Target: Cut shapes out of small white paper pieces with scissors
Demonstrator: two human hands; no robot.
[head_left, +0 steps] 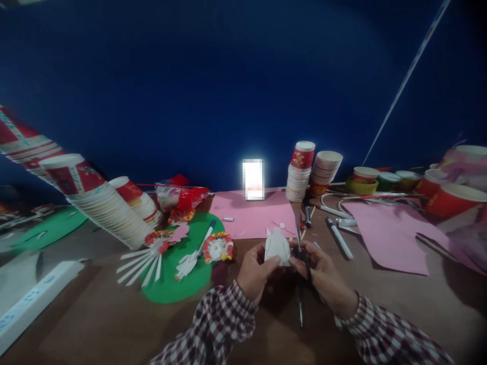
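Note:
A small piece of white paper (277, 243), partly cut to shape and with a dark outline drawn on it, is pinched upright in my left hand (254, 271). My right hand (318, 271) has its fingers curled round a pair of dark scissors (301, 304); its thumb and fingertips meet the paper's right edge. One metal end of the scissors points down toward me. Just left of my left hand lies a white cutout ringed in red and yellow (218, 248), on the edge of a green sheet (167, 293). A pale cutout (187, 266) rests there too.
Behind my hands lies a pink sheet (243, 215) with a bright pixelated block above it. Stacked paper cups (102, 213) lean at left; more cup stacks (299, 177) stand at the back. A marker (339, 238) and another pink sheet (391, 243) are right, a power strip (36, 304) left.

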